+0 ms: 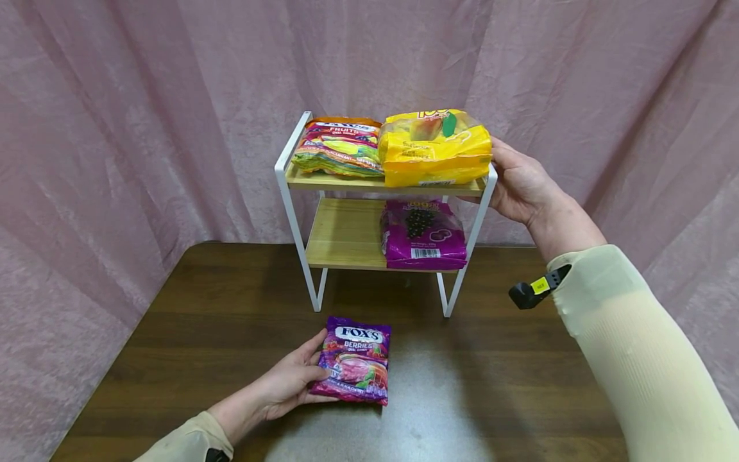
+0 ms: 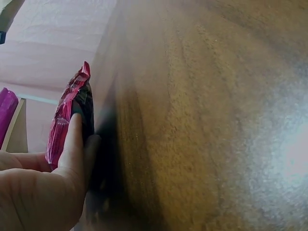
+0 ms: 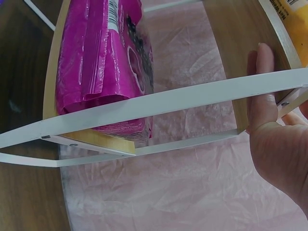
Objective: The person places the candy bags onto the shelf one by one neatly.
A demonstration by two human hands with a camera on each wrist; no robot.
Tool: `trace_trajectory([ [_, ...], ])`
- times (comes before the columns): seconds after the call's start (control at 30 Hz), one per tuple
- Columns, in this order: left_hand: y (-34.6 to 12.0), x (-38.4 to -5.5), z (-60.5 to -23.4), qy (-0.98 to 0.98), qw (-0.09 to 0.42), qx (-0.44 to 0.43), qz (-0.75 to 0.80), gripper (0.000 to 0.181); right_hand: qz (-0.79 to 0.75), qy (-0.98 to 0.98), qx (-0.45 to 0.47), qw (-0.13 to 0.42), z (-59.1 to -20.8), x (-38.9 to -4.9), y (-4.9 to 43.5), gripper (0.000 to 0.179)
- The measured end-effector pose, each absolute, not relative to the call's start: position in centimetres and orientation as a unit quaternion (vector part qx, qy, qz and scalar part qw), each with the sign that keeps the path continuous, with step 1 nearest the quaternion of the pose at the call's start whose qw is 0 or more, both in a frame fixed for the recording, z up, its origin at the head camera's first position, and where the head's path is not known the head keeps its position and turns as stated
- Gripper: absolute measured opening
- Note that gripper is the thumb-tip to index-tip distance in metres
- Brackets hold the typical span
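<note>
My left hand (image 1: 291,382) pinches a purple bag of Fox's Berries candy (image 1: 359,362) by its left side, thumb on the front. In the left wrist view that candy bag (image 2: 72,113) appears edge-on, close over the table. My right hand (image 1: 519,183) grips the right end of a small two-tier shelf rack (image 1: 294,215) at the top tier. In the right wrist view, fingers (image 3: 263,91) of it extend beneath the top board, inside the white frame. Beside it on the top tier lies a yellow candy bag (image 1: 435,151) with a mango picture.
A Fox's Fruits candy bag (image 1: 340,146) lies at the top tier's left. On the right of the lower tier (image 1: 343,228) sits a purple candy bag (image 1: 424,236) with a blackcurrant-like picture. The rack stands on a brown wooden table (image 1: 242,308) before a pink curtain (image 1: 242,96).
</note>
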State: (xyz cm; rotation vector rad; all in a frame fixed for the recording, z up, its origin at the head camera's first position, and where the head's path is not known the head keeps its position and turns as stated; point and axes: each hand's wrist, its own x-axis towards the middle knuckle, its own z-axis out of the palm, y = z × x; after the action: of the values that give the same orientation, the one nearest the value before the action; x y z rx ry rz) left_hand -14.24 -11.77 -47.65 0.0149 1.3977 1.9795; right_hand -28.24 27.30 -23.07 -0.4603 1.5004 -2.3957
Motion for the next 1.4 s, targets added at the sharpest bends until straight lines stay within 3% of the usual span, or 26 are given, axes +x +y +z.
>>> trace_trajectory([
  [1.4, -12.77, -13.66, -47.23, 0.538, 0.335, 0.026, 0.773, 0.088, -0.825, 0.521, -0.17, 0.136, -23.09, -28.19, 27.4, 0.048],
])
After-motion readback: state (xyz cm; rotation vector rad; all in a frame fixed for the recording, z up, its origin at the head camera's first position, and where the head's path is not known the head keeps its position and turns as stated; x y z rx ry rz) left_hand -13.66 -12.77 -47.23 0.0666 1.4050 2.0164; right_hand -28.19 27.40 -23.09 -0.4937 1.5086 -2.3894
